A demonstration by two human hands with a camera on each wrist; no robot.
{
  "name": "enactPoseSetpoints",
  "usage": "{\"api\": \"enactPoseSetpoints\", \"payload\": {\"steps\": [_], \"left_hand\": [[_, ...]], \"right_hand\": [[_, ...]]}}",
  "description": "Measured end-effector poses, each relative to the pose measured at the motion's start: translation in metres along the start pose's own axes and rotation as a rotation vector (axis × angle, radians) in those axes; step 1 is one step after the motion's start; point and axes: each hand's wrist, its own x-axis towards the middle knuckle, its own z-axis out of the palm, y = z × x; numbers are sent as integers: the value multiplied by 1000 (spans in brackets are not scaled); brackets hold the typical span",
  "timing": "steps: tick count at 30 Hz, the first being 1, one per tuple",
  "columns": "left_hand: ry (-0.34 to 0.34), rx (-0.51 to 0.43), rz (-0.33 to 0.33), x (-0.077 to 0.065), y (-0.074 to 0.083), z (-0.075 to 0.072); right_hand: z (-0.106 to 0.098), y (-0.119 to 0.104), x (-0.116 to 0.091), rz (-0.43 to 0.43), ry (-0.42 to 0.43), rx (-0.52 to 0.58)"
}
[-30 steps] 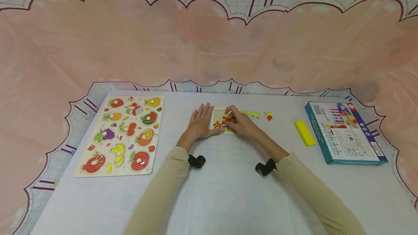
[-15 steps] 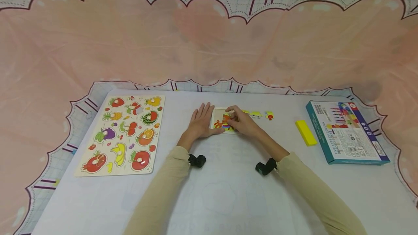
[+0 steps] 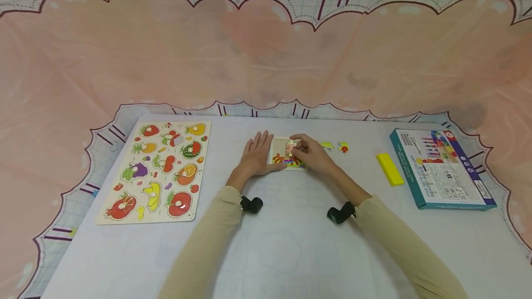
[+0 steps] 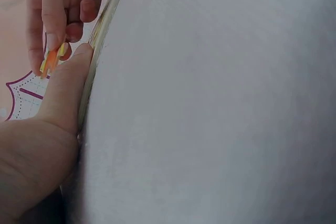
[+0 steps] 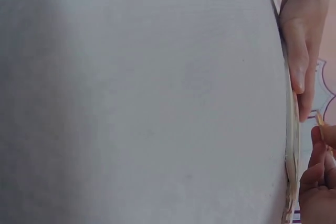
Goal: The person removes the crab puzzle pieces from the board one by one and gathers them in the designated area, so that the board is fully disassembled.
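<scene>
we find left hand [image 3: 255,157] lying flat, fingers straight, thumb touching near edge of small puzzle board [image 3: 279,146]. right hand [image 3: 312,155]: thumb and fingertips closed together, pinching puzzle piece [image 3: 290,148] over board. we log two loose pieces [image 3: 343,147] on white table [image 3: 291,225], right of right hand.

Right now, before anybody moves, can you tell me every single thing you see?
Fruit board: 1, cream with colourful fruits, left
Tray: 1, cream, middle
Held piece: 1, orange and yellow, over tray
Loose pieces: 2 seen, yellow with other colours, right of tray
Box: 1, teal, white and purple, right
Block: 1, yellow, left of box
Table: 1, white, underneath
Backdrop: 1, peach and white, behind table
Cameras: 2, black, one per wrist
Sleeves: 2, beige, both arms
Left hand: 1, bare, at tray's left
Right hand: 1, bare, pinching piece
</scene>
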Motion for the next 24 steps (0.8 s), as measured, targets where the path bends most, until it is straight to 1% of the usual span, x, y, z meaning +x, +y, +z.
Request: {"api": "enactPoseSetpoints", "payload": {"steps": [4,10,14,17,20,24], "left_hand": [[-4,-1,1,0,1,-1],[2,-7,-2,-1,0,0],[9,-14,6,-1,0,1],[10,-19,8,-1,0,1],[15,-21,7,-1,0,1],[18,-17,6,-1,1,2]], "right_hand": [[-7,2,-3,22,3,9],[-32,10,-14,64,-14,25],[-50,21,-25,99,-10,-2],[-59,32,-35,114,-9,-34],[-64,40,-43,129,-6,-72],[-67,49,-48,142,-12,-110]]}}
